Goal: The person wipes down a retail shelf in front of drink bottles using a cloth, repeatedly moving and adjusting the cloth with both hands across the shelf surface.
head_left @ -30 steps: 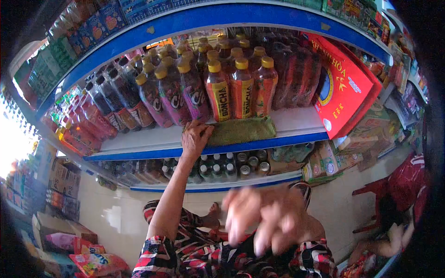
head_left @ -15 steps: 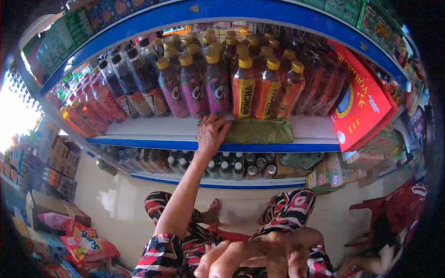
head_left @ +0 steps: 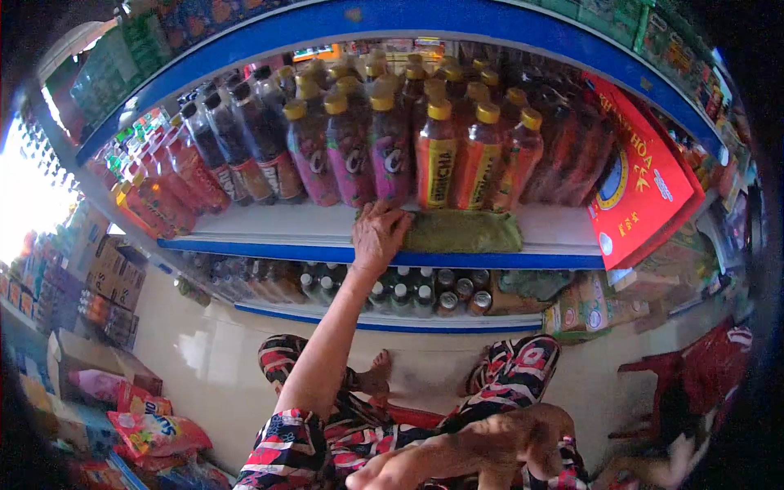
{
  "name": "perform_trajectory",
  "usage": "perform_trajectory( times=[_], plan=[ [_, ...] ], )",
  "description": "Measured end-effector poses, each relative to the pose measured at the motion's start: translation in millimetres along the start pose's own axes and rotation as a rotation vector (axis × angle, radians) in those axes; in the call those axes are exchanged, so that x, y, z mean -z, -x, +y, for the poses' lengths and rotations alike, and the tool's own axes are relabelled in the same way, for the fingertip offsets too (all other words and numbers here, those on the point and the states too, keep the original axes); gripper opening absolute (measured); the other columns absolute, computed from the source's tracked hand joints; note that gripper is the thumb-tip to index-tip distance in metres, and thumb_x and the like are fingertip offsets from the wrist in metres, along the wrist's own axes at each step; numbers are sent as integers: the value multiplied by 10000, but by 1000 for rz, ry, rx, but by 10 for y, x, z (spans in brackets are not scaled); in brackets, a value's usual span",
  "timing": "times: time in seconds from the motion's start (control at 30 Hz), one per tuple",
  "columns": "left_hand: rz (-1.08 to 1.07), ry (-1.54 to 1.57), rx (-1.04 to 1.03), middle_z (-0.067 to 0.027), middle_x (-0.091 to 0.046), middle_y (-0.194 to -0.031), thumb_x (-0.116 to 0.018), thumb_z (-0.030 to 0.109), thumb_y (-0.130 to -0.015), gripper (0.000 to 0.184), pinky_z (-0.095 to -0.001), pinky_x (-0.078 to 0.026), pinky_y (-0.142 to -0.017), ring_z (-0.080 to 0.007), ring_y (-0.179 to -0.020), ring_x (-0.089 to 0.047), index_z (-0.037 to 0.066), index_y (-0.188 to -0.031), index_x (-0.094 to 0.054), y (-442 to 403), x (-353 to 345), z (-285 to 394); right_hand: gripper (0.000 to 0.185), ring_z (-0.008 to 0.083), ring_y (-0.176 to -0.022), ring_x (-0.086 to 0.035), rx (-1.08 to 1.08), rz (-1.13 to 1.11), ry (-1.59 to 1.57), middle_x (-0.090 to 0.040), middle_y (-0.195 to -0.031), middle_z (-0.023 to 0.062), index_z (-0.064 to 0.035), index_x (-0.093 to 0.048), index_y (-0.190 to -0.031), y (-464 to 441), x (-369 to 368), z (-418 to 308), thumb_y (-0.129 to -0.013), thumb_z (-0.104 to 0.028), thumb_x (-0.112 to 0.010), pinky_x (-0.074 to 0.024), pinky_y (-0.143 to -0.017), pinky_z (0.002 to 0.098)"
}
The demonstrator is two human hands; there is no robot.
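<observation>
My left hand (head_left: 380,237) is on the front of the shelf (head_left: 302,226), fingers curled over the left end of a folded green cloth (head_left: 463,231). Just behind the hand stand bottles with purple labels (head_left: 392,159) and yellow caps. To their right, behind the cloth, are bottles with yellow labels (head_left: 437,167). My right hand (head_left: 482,445) is close to the camera at the bottom, away from the shelf. Its fingers stretch toward the left, partly blurred and cut off by the frame, with nothing seen in them.
Dark cola-like bottles (head_left: 265,147) stand on the left of the shelf, and a red box (head_left: 645,180) leans at its right end. Below are white-capped bottles (head_left: 400,296) and cans (head_left: 464,290). A red stool (head_left: 694,376) is at right, detergent bags (head_left: 155,429) at lower left.
The view has shifted slightly, so the shelf appears a little farther right. My right hand's fingers have dipped lower in the frame. My left hand stays on the cloth's left end.
</observation>
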State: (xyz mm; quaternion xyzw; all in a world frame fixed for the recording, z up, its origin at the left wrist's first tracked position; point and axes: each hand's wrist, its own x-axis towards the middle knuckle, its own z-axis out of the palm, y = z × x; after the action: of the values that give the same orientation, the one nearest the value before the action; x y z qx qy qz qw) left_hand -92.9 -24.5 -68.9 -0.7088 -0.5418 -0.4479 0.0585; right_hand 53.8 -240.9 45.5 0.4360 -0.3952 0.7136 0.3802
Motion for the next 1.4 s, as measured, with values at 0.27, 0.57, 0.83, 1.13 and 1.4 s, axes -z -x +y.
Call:
perform_trajectory(
  times=[0.27,0.57,0.83,1.13,1.4],
  plan=[
    [-34,-1,11,-82,-628,-885,-655,248,-790,172,-413,-463,-736,-318,-838,-579,82,-804,-698,-11,-4,-23,305,462,-1280,-298,-124,32,9,-418,-1279,338,-122,-678,-1049,-329,35,-264,-910,-353,-535,-196,-1041,636],
    [-79,14,44,-68,-613,-900,-640,242,-806,171,-412,-451,-761,-305,-879,-567,84,-840,-698,3,11,-9,240,392,-1049,-546,286,-116,454,-536,-1147,295,-123,-661,-1066,-305,268,-118,-904,-273,-568,-331,-986,555],
    [-7,17,-7,-84,-617,-883,-659,236,-782,162,-424,-454,-741,-318,-842,-571,85,-823,-698,3,-15,-40,224,464,-1144,-466,423,-220,519,-519,-1167,316,-182,-633,-1123,-232,382,-62,-920,-230,-552,-367,-965,571],
    [-25,26,-28,-74,-618,-867,-647,227,-803,160,-428,-452,-733,-317,-835,-569,78,-828,-700,1,-4,-58,267,495,-1183,-396,24,-177,590,-561,-1167,250,-189,-636,-1111,-223,167,-495,-848,-231,-651,-326,-978,631],
    [-39,-11,6,-84,-614,-875,-655,244,-795,183,-424,-452,-722,-311,-837,-562,72,-833,-704,3,12,-33,344,458,-1239,-368,275,-244,638,-578,-1160,206,-178,-569,-1198,-222,346,-364,-865,-233,-633,-273,-1004,634]
  ],
)
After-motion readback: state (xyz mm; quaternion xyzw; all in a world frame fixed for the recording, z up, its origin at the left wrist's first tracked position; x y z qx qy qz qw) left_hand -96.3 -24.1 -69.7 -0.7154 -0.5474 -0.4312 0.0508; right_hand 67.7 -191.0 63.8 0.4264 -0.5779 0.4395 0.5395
